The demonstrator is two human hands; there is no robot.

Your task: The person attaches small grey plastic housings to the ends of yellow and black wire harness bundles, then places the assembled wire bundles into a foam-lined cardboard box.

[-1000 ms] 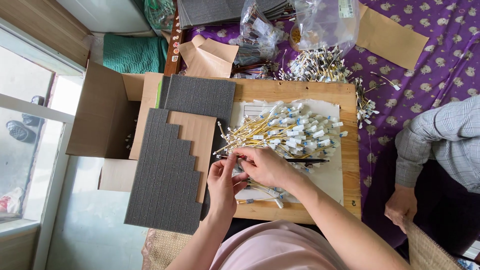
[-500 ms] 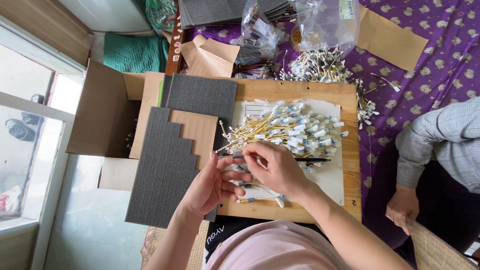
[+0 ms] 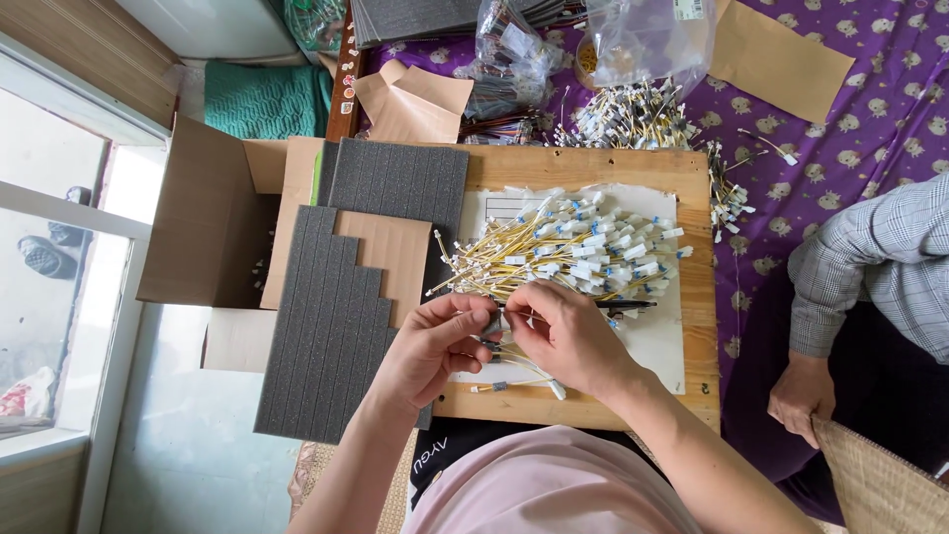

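From the head camera, looking straight down: the left hand (image 3: 435, 341) and the right hand (image 3: 563, 336) meet at the near edge of a wooden board (image 3: 593, 163), fingertips pinched together on a small dark connector (image 3: 491, 323) at the end of a thin yellow wire. Both hands are closed in a fine pinch on that piece (exactly how the fingers share it cannot be told, since they overlap). A few loose yellow wires (image 3: 514, 376) with white ends lie on the board just below the hands.

Just beyond the hands, a big heap of yellow wires with white tags (image 3: 568, 252) rests on a white paper sheet (image 3: 657, 346) spread over the board. A black pen (image 3: 628, 304) lies at the heap's near edge, right of the hands.

To the left of the hands, grey foam sheets (image 3: 326, 336) are fanned in steps, overlapping a sheet of brown cardboard (image 3: 390, 257), and another grey foam pad (image 3: 395, 183) lies farther off. An open cardboard box (image 3: 198, 218) stands further left, by the window.

Far from the hands, on a purple patterned cloth (image 3: 890, 99), lie a second pile of tagged wires (image 3: 633, 114), clear plastic bags (image 3: 643, 35) and a brown envelope (image 3: 781, 59).

At the right edge, another person's checked sleeve (image 3: 880, 267) and hand (image 3: 801, 396) rest well apart from the work.
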